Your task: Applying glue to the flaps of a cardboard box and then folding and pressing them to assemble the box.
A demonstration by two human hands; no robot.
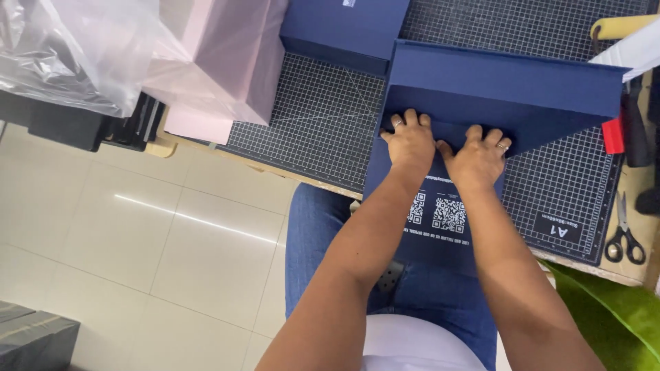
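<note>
Left hand (410,143), right hand (479,158) side by side, fingers flat, slightly spread, pressing navy box flap (440,206) down; raised box wall (505,82) just beyond fingertips, on cutting mat (323,124). Creasing step; next likely needs firm, even press along fold.

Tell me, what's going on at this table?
A seated person presses both palms flat on a dark blue folding cardboard box lying on a gridded cutting mat. The left hand and right hand sit side by side on the box's inner panel, fingers spread, with one flap reaching over the table edge toward the lap. A pink box lies to the left, and scissors to the right.
</note>
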